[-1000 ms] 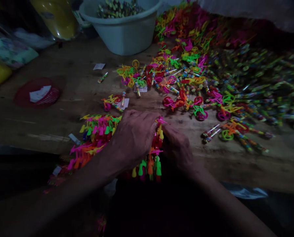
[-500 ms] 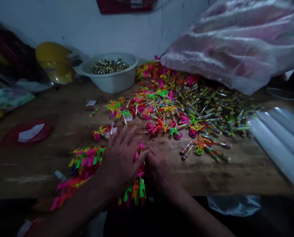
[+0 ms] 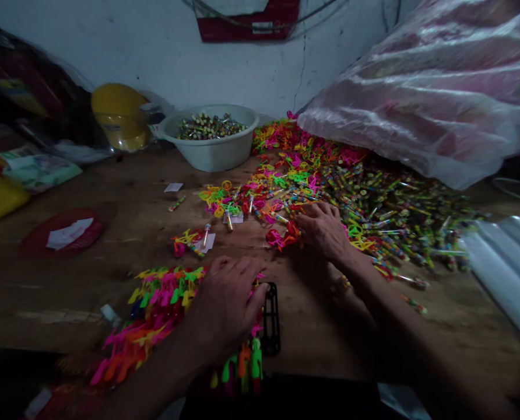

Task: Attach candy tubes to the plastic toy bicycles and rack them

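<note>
Head view: the wooden bench (image 3: 111, 192) has bare board at its left and near edge, while a big plastic bag (image 3: 421, 87) and the heap of bright toy pieces (image 3: 373, 198) crowd the right. The stack of assembled toys (image 3: 155, 309) lies along the near edge, its long axis running left to right beside a black frame (image 3: 270, 319). The left hand (image 3: 225, 303) presses flat on it, grip spread. The right hand (image 3: 323, 228) has left the stack for the heap, fingers curled on a red piece (image 3: 281, 236)
</note>
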`<state>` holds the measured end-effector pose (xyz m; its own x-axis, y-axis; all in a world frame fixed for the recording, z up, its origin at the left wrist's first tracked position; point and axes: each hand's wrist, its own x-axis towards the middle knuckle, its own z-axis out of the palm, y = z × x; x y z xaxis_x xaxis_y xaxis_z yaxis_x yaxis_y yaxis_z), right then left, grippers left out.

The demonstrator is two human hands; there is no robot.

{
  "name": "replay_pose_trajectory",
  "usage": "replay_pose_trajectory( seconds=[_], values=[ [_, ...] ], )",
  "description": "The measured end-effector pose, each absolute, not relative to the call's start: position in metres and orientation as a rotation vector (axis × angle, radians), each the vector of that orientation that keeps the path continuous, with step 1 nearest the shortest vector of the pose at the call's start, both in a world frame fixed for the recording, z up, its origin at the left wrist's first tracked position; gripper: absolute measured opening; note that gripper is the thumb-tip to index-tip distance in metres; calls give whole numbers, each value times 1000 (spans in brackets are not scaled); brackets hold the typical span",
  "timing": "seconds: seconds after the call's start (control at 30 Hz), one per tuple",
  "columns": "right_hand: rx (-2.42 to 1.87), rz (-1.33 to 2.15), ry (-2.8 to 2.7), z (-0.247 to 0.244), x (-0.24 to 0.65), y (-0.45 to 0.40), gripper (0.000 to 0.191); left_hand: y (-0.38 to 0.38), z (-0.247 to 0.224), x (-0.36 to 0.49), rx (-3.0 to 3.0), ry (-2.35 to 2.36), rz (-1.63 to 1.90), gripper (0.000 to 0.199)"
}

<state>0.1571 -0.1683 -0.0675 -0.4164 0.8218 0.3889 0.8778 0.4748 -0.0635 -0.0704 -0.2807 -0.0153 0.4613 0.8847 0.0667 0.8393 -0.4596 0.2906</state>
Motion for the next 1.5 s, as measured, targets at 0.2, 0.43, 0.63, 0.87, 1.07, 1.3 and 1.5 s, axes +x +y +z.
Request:
replay_pose_trajectory(
  seconds=[0.2, 0.43, 0.63, 0.87, 1.07, 1.3, 1.5],
  values=[
    [-1310, -203, -2454, -70, 159, -150, 17, -280, -16, -71, 2505, 1485, 332, 29],
    [-1340, -304, -2402, -50, 174, -214, 20, -279, -17, -72, 2530, 1455, 406, 29],
    [-1571, -187, -2338, -65, 186, -288, 11, -280, -12, -69, 2529, 1459, 346, 31],
    [-1689, -182, -2002, -72, 181, -296, 15, -281, -9, -66, 2534, 1485, 308, 32],
    [-1804, -177, -2023, -72, 191, -293, 14, -280, -10, -67, 2534, 1498, 312, 31],
    [-1679, -23, -2023, -67, 186, -307, 13, -281, -9, -66, 2530, 1481, 315, 32],
    [-1740, 115, -2222, -78, 152, -346, 16, -282, -12, -67, 2536, 1499, 312, 32]
  ],
)
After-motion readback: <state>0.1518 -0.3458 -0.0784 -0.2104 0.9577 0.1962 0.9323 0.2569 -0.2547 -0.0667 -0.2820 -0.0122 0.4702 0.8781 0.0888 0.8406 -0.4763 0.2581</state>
